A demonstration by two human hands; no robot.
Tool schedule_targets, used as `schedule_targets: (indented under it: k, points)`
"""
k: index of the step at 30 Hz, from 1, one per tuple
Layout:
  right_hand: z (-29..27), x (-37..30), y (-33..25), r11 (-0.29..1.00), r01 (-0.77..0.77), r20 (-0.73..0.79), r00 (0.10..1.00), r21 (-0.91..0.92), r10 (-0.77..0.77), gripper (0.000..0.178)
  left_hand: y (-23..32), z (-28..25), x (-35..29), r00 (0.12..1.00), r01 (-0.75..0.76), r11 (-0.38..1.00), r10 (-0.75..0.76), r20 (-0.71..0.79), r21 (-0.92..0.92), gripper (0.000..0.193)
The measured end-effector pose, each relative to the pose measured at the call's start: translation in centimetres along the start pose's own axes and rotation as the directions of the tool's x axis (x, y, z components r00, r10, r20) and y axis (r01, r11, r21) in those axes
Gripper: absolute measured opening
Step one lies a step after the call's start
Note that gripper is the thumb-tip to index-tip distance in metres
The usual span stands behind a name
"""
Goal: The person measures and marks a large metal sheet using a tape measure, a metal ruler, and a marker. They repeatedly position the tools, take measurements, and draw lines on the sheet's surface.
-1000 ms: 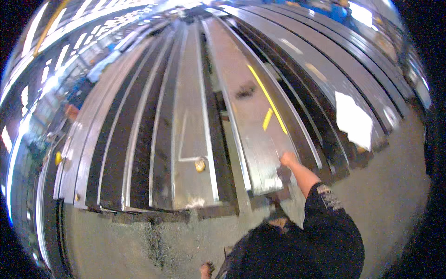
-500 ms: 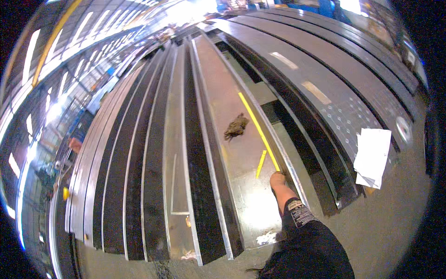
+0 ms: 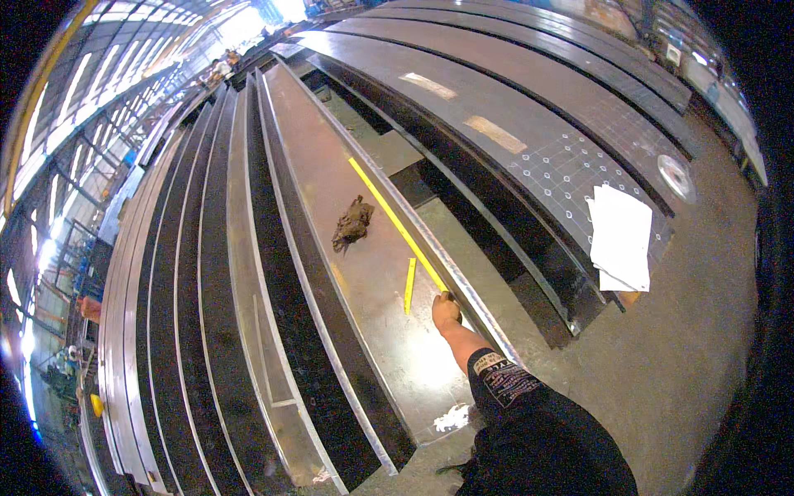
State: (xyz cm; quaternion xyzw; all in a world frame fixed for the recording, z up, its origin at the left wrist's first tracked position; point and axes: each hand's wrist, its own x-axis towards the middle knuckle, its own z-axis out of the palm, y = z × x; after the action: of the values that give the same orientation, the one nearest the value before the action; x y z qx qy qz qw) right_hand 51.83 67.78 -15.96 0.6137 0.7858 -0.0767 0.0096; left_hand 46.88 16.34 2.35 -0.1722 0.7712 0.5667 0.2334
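A large, bright hall with slatted light along its left wall stretches away from you, filled with long steel beams lying side by side, their lines bowed by the fisheye view. In front of you, one brown-grey beam [image 3: 376,285] runs away from you, its pale right edge [image 3: 419,225] bordering an opening where grey floor shows. A long yellow strip [image 3: 398,223] lies on the beam, roughly following that edge. Your right hand [image 3: 447,308] is at the strip's near end, fingers curled in; whether your grip pinches the strip cannot be told. Your left hand is out of view. A shorter yellow strip [image 3: 409,285] lies just to the left of the long one, apart from it and slightly slanted. Farther up the beam sits a crumpled brown rag-like lump [image 3: 353,223], well apart from your hand. A white patch [image 3: 452,417] marks the beam's near end, beside your dark sleeve [image 3: 504,384]. To your right, past the dark beams, white papers [image 3: 620,238] rest near the end of a plate marked with small circles [image 3: 550,174]; beyond that end, open concrete floor [image 3: 662,355] spreads out.
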Motion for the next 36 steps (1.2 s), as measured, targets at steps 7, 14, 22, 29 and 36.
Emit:
schedule_targets:
  k: [7,14,22,29,36]
  points:
    - [-2.9,-1.7,1.2,0.995,-0.034,0.024,0.999,0.099,0.032,0.033,0.1,-0.1,-0.2,1.0,-0.006,1.0,0.006,0.014,0.015,0.034]
    - [-2.4,-0.1,2.6,0.992,-0.122,-0.074,0.989,0.031,0.124,0.028,-0.1,-0.1,-0.9,0.999,-0.018,0.999,0.016,0.043,0.039,0.034]
    - [-4.7,-2.0,0.1,0.938,-0.219,0.173,0.969,0.269,0.177,0.026,0.7,-2.2,-2.0,0.999,-0.054,0.997,0.055,0.0,0.058,0.033]
    - [-13.9,-8.9,-2.6,0.719,-0.328,0.446,0.894,0.613,0.028,0.039,0.1,-7.6,-3.4,0.995,-0.097,0.994,0.097,0.005,0.059,0.032]
    - [-17.6,-19.2,-2.7,0.493,0.015,0.135,0.954,0.87,-0.268,0.037,12.2,-2.0,-10.3,0.904,-0.348,0.937,0.332,0.269,0.012,0.033]
